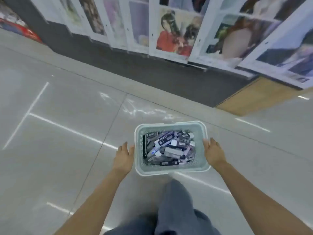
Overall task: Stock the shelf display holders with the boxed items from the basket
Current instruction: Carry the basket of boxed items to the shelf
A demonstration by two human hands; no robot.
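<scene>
Basket (171, 172) of boxed items (169, 148) was noted low over the floor. Left hand (124, 154) and right hand (214, 154) were held flat, fingers straight, at the basket's left and right ends, equally near. Its long axis was judged to run hand to hand. Shelf display (171, 31) was recorded beyond the basket.

Arms outstretched, left hand (123, 156) and right hand (214, 154) straight-fingered, palms facing inward.

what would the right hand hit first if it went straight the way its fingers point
The basket: the right hand angles forward and inward, so it would likely meet the basket's right rim almost at once. Whether it already touches is unclear.
</scene>
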